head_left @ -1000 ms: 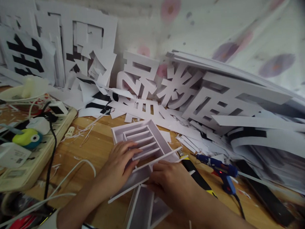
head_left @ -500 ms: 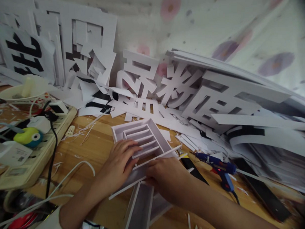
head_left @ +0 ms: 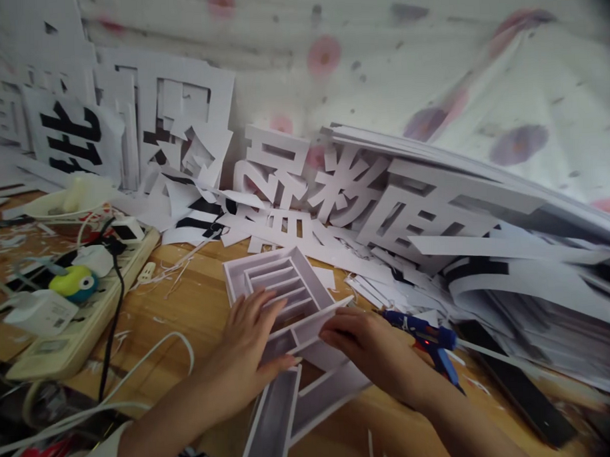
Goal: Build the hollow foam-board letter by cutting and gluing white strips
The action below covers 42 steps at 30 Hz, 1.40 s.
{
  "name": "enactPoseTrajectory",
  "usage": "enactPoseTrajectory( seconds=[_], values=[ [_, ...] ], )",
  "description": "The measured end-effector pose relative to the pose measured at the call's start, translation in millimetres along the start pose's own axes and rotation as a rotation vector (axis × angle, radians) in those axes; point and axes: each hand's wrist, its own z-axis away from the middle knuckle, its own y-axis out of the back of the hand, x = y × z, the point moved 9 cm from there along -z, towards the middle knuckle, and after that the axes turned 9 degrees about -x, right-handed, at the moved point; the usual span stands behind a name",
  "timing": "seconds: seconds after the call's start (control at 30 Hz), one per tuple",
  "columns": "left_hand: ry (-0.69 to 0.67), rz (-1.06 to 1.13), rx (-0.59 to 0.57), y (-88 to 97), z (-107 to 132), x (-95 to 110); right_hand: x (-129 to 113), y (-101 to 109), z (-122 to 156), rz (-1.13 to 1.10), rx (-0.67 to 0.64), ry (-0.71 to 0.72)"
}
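Note:
A white foam-board letter (head_left: 311, 275) with raised walls and several thin inner partitions lies on the wooden table. My left hand (head_left: 249, 344) rests over its left side, fingers spread, the thumb reaching across to a lower wall. At the right end of a cross wall is my right hand (head_left: 374, 346), its fingers curled together; whatever they may hold is hidden. A long trough-like part of the letter (head_left: 272, 423) points down toward me. Just beyond my right hand lies a blue hot glue gun (head_left: 423, 331) with a red light showing.
A power strip (head_left: 54, 350) with plugs and cables is on the left. Cut-out white boards (head_left: 429, 204) and paper scraps lean against a flowered curtain (head_left: 369, 59) at the back. A long black bar (head_left: 521, 387) lies at the right.
The long white strip crossing the letter's lower part no longer shows there. My right hand has shifted right and up, uncovering more of the letter; my left hand has spread and moved slightly.

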Motion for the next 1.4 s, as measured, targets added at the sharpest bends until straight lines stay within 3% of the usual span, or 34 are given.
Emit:
enactPoseTrajectory(
  seconds=[0.17, 0.33, 0.6, 0.7, 0.83, 0.97, 1.1, 1.2, 1.4],
  values=[
    [0.025, -0.090, -0.082, -11.4, -2, -1, 27, -4, 21, -0.095, 0.061, -0.052],
    [0.061, -0.094, -0.093, -13.4, -1, -6, 42, -7, 35, -0.171, 0.097, -0.071],
    [0.071, -0.014, -0.140, -14.4, -4, -9, 43, -7, 35, -0.290, 0.068, -0.037],
    [0.098, 0.020, -0.172, -9.9, -7, -9, 54, 4, 45, -0.248, 0.175, -0.063],
    [0.154, 0.074, -0.087, 4.0, -17, -6, 75, 20, 70, -0.068, 0.318, -0.162],
    [0.088, 0.071, -0.117, 0.1, -38, 15, 85, 11, 86, 0.037, 0.238, -0.220],
    [0.036, -0.045, -0.274, -21.1, -56, 31, 85, -17, 85, 0.028, 0.068, -0.176],
    [0.047, -0.183, -0.321, -30.5, -64, 36, 86, -40, 79, 0.011, -0.046, -0.163],
    [0.063, -0.233, -0.320, -28.8, -66, 32, 84, -42, 72, -0.068, -0.007, -0.187]
  ],
)
